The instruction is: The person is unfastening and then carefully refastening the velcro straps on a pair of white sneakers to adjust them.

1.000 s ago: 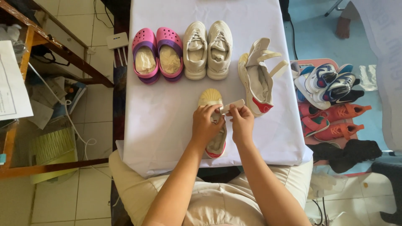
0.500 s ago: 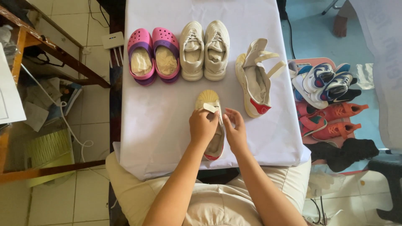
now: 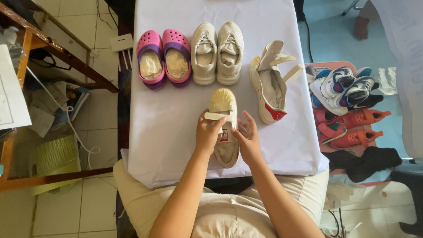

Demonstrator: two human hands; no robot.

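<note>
Nearest the person, on the white-covered table [image 3: 176, 145], a cream strap shoe [image 3: 224, 128] lies toe away, between both hands. Left hand [image 3: 209, 132] pinches its strap; right hand [image 3: 247, 137] rests half-open against its side. Beyond stand white sneakers [image 3: 218, 53] and pink clogs [image 3: 164, 58].
</note>
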